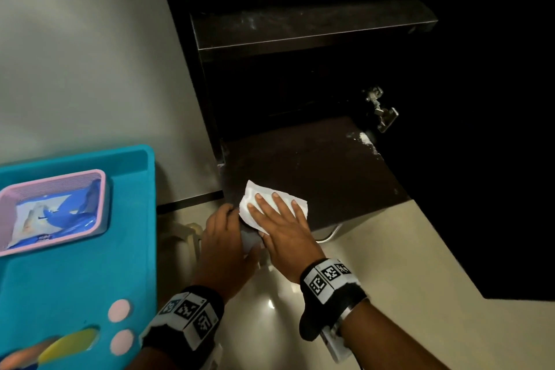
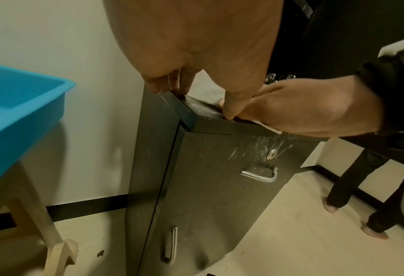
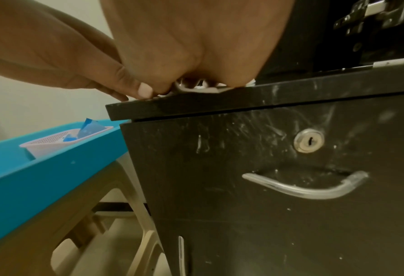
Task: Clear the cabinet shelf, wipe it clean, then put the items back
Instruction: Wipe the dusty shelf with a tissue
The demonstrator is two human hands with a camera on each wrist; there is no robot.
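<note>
A dark cabinet has a dusty lower shelf (image 1: 324, 165) with nothing on it but a white wipe (image 1: 251, 189) at its front left corner. My right hand (image 1: 274, 209) lies flat on the wipe, fingers spread, and presses it onto the shelf. My left hand (image 1: 224, 221) rests beside it, fingertips on the shelf's front left corner. In the right wrist view the wipe (image 3: 196, 89) shows crumpled under the palm. A pink basket (image 1: 54, 177) holding a blue packet (image 1: 60, 213) sits in a blue tray (image 1: 75, 279) at the left.
An upper shelf (image 1: 300, 27) with dust streaks sits above. A metal hinge (image 1: 380, 108) sticks out at the shelf's right side. Below the shelf is a drawer with a lock (image 3: 309, 140) and a handle (image 3: 302, 188). The tray rests on a beige stool (image 2: 42, 224).
</note>
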